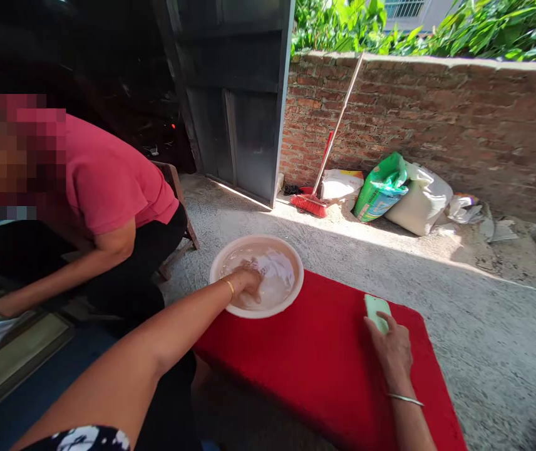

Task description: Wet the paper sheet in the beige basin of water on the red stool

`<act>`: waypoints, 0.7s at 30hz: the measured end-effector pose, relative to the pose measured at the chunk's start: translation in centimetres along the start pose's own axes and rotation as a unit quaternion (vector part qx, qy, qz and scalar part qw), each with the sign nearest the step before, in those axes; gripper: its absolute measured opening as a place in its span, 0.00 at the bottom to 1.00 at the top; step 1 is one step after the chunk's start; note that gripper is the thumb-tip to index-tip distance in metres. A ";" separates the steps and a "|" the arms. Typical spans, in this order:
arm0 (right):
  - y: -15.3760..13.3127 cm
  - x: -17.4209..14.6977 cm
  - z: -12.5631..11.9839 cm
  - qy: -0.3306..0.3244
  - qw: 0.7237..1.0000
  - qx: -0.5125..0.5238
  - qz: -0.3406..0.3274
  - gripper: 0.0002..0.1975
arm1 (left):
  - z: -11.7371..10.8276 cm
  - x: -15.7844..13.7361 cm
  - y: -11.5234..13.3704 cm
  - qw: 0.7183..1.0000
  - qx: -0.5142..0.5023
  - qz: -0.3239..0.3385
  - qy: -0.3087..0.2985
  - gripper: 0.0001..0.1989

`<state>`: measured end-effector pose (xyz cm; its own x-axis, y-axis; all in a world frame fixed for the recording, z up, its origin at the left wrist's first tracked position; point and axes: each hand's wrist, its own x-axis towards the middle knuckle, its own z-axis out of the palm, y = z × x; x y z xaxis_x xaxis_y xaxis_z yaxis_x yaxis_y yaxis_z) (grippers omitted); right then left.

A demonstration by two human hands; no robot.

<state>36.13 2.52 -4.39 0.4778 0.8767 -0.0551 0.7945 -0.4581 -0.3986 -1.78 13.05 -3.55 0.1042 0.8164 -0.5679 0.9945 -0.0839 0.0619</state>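
Observation:
My left hand (248, 280), with a gold bangle at the wrist, reaches into the water of a pale pink basin (216, 300). It touches a white cloth (275, 266) lying in the water; the water and cloth hide the fingertips, so I cannot tell how tightly they close. The basin rests on the far left end of a red-covered table (296, 351). On the table's right part, my right hand (392, 344), wearing a silver bangle, has its fingers and thumb around a mint-green phone (377, 311).
Close on the left, a person in a red shirt (108, 169) leans forward beside a wooden chair (174, 181). A dark metal door (235, 106) stands ajar behind. Along the brick wall (437, 119) are a red broom (310, 203), a green sack (381, 188) and a white sack (421, 200).

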 end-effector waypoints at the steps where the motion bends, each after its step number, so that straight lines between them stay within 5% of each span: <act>1: 1.5 1.6 -1.4 0.026 0.998 -0.015 0.058 0.30 | -0.1 -0.2 0.0 1.000 0.007 0.000 -0.002 0.74; 4: 3.6 4.6 -3.8 0.047 0.984 -0.037 0.166 0.33 | -0.2 -0.4 0.2 1.000 0.020 -0.012 -0.021 0.76; 6: 2.2 4.3 -3.0 0.021 0.986 -0.039 0.158 0.34 | -0.2 -0.2 0.3 0.999 0.017 -0.021 -0.025 0.78; 11: -5.5 -0.4 3.0 -0.063 0.997 0.005 -0.044 0.26 | -0.1 0.0 0.4 0.999 0.011 -0.027 -0.029 0.81; 14: -6.7 -0.6 3.6 -0.096 0.987 0.034 -0.121 0.19 | -0.2 -0.3 0.4 0.999 0.025 -0.032 -0.028 0.80; 17: -3.4 2.7 0.2 -0.061 0.995 0.024 -0.074 0.25 | -0.1 -0.5 0.5 0.999 0.036 -0.026 -0.023 0.76; 21: 1.7 8.3 -5.3 -0.017 0.994 -0.044 0.102 0.32 | 0.2 -0.3 0.3 0.999 0.022 -0.022 -0.008 0.73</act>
<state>43.44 8.20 -0.72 0.6207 0.7681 -0.1574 0.7129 -0.6364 -0.2945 -1.56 12.68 -3.48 0.0594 0.8109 -0.5821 0.9973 -0.0733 -0.0004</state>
